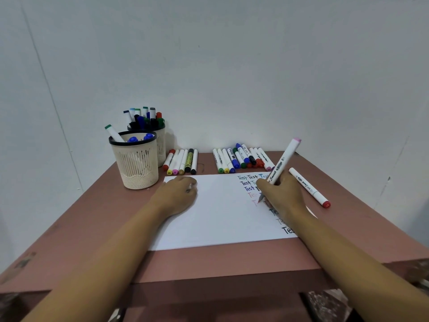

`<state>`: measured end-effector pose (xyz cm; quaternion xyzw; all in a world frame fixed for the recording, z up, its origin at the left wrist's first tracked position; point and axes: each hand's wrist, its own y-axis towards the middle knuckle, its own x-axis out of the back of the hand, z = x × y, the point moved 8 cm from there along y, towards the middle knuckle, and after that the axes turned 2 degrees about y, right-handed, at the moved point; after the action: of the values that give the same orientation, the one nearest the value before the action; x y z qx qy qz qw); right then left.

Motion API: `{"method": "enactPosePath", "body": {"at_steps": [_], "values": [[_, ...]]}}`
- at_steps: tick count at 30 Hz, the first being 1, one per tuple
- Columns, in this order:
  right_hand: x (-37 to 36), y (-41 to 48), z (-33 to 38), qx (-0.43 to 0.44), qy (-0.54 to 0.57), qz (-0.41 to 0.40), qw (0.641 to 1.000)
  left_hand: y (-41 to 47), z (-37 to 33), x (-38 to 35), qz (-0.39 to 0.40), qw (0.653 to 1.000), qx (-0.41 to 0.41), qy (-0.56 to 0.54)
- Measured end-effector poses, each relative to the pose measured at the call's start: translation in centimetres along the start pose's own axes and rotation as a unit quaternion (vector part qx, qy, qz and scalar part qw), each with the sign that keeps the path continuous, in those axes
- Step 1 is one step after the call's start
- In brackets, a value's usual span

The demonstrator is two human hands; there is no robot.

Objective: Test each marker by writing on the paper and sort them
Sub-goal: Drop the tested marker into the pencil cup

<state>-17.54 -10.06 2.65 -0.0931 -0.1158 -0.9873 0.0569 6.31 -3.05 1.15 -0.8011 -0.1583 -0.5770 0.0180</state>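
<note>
Head view: right hand (282, 194) clamps pink-ended marker (284, 159) on paper (220, 217); left hand (178, 194) grip unclear; red-capped marker (306, 185) beside.

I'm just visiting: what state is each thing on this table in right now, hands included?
Right hand: gripping pink-ended marker.
Pink-ended marker: uncapped tip on the paper.
Left hand: resting on paper, curled round small pale object.
Paper: flat, "Test" written repeatedly at right.
Front cup: upright, few markers.
Back cup: upright, full.
Left row: capped, lying side by side.
Right pile: lying, partly stacked.
Red-capped marker: lying alone, capped.
</note>
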Motion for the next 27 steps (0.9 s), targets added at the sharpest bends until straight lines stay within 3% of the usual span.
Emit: {"method": "enactPosePath", "body": {"at_steps": [27], "values": [[0.37, 0.11, 0.10, 0.001, -0.009, -0.017, 1.000, 0.19, 0.10, -0.01, -0.004, 1.000, -0.007, 0.002]]}}
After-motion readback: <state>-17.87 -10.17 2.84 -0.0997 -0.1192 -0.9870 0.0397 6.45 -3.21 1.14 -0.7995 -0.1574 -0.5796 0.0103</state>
